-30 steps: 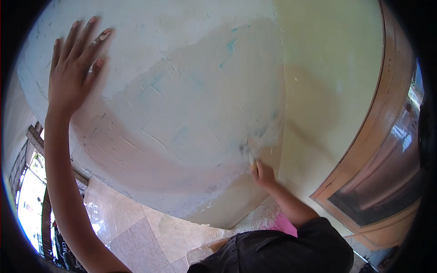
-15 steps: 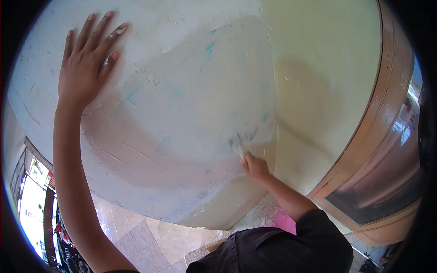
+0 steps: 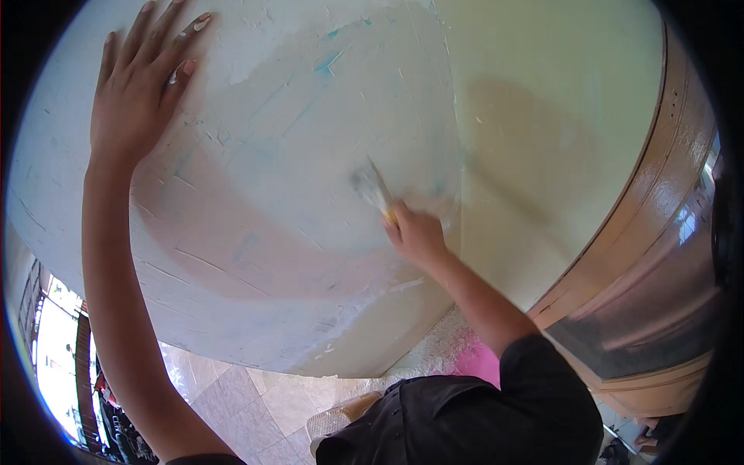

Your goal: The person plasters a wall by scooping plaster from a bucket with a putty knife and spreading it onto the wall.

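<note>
My left hand [image 3: 133,105] lies flat high on the left of a whitish, patchy wall [image 3: 256,147], its fingers spread. White smears mark its index finger and thumb. My right hand [image 3: 421,236] is closed around the yellow handle of a putty knife [image 3: 370,184], whose metal blade is blurred by motion against the wall. Around the blade the surface shows pale filler, thin scratch lines and a few turquoise streaks. Along the wall's lower edge a beige patch [image 3: 372,341] has rough white filler at its border.
A pale green wall [image 3: 535,132] meets the whitish one at a corner on the right. Beyond it stands a wooden frame [image 3: 612,240] with glass. Below are floor tiles [image 3: 232,411], a pale woven-looking object [image 3: 341,417] and something pink [image 3: 477,362] among white crumbs.
My right hand has moved up and to the left across the wall with the putty knife. My left hand stays flat on the wall; the whole view has shifted a little.
</note>
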Demonstrator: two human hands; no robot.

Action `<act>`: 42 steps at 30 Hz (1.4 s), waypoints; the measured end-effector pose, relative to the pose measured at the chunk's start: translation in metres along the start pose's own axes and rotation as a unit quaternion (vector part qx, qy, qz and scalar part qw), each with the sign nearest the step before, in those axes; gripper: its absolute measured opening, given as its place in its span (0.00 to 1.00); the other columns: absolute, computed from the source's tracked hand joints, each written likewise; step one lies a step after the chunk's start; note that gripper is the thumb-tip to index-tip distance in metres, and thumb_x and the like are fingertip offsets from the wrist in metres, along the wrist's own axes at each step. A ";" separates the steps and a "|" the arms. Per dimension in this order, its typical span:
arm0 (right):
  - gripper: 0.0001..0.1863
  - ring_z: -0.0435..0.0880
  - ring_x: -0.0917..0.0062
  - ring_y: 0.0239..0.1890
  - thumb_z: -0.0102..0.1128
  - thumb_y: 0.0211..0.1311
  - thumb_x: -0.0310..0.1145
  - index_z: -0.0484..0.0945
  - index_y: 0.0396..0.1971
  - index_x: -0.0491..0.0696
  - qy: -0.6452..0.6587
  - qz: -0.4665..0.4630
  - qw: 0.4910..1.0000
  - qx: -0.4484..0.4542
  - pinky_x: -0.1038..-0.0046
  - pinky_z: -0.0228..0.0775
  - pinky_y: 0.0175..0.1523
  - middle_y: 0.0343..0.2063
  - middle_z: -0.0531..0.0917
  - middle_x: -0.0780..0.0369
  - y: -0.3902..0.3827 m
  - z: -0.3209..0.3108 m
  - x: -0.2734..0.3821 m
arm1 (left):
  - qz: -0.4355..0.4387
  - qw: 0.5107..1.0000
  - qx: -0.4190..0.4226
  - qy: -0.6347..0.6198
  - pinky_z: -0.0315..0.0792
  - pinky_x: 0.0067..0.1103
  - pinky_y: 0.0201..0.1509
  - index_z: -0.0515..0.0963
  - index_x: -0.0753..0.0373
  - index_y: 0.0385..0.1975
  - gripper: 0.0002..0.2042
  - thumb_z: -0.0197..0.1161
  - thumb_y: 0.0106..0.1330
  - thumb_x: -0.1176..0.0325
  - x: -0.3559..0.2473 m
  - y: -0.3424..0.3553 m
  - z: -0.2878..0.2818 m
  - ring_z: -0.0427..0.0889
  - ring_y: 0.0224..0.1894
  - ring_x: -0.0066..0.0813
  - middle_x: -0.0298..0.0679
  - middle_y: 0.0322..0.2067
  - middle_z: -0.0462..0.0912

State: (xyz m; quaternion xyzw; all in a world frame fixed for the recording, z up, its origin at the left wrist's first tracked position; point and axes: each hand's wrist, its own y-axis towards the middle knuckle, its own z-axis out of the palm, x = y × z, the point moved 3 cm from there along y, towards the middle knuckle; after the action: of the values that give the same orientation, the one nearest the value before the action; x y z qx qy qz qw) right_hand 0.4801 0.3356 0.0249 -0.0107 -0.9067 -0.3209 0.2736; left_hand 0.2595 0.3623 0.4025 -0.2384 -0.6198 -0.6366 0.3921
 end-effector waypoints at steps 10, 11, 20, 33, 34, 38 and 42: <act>0.17 0.80 0.54 0.30 0.51 0.66 0.43 0.70 0.43 0.43 0.066 0.030 0.997 0.004 0.57 0.72 0.34 0.28 0.80 0.52 -0.085 0.047 -0.108 | 0.019 1.000 -0.014 0.015 0.39 0.38 0.77 0.62 0.30 0.65 0.24 0.32 0.71 0.43 0.000 0.015 0.002 0.48 0.73 0.25 0.17 0.70 0.54; 0.17 0.80 0.55 0.29 0.51 0.66 0.43 0.70 0.43 0.43 0.084 0.012 0.996 -0.010 0.58 0.71 0.34 0.27 0.80 0.52 -0.050 0.018 -0.087 | 0.014 0.999 -0.016 0.023 0.39 0.38 0.77 0.62 0.30 0.65 0.24 0.31 0.71 0.43 -0.001 0.018 0.006 0.48 0.73 0.24 0.17 0.70 0.54; 0.12 0.82 0.59 0.28 0.54 0.64 0.40 0.69 0.36 0.46 -0.003 0.074 0.991 0.110 0.56 0.71 0.32 0.24 0.80 0.55 -0.083 0.063 -0.128 | -0.003 0.996 0.039 0.086 0.40 0.36 0.77 0.61 0.30 0.65 0.26 0.28 0.69 0.41 -0.025 0.046 0.004 0.48 0.73 0.24 0.16 0.70 0.54; 0.14 0.80 0.55 0.27 0.55 0.64 0.40 0.69 0.38 0.45 0.078 -0.003 0.996 -0.032 0.57 0.70 0.31 0.23 0.79 0.54 0.020 -0.044 -0.087 | 0.023 0.989 -0.140 -0.043 0.41 0.38 0.76 0.60 0.31 0.66 0.27 0.28 0.69 0.39 -0.025 0.043 0.026 0.48 0.73 0.24 0.18 0.70 0.55; 0.14 0.80 0.56 0.27 0.54 0.65 0.41 0.69 0.35 0.45 0.066 0.000 0.998 -0.015 0.57 0.70 0.31 0.23 0.80 0.54 0.024 -0.045 -0.083 | 0.026 0.987 -0.148 -0.049 0.41 0.38 0.76 0.60 0.32 0.66 0.27 0.28 0.69 0.39 -0.025 0.043 0.027 0.48 0.73 0.24 0.18 0.70 0.55; 0.15 0.80 0.54 0.27 0.50 0.67 0.44 0.67 0.38 0.46 0.030 0.090 0.989 0.116 0.56 0.70 0.31 0.23 0.80 0.54 -0.054 0.036 -0.148 | 0.034 0.982 -0.179 -0.050 0.42 0.37 0.76 0.60 0.32 0.66 0.27 0.29 0.70 0.39 -0.024 0.045 0.030 0.49 0.73 0.23 0.19 0.70 0.55; 0.18 0.81 0.53 0.33 0.46 0.69 0.46 0.67 0.46 0.47 0.062 0.180 0.962 0.198 0.54 0.71 0.37 0.29 0.81 0.51 -0.227 0.108 -0.230 | 0.025 0.987 -0.153 -0.030 0.41 0.37 0.76 0.61 0.32 0.66 0.26 0.29 0.70 0.40 -0.023 0.047 0.025 0.49 0.73 0.22 0.18 0.70 0.55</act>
State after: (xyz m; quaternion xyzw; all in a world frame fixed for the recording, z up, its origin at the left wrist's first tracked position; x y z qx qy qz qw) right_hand 0.5781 0.2547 -0.2910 -0.0997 -0.9164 -0.0806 0.3792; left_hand 0.3056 0.3945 0.4149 -0.3300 -0.5202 -0.7068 0.3479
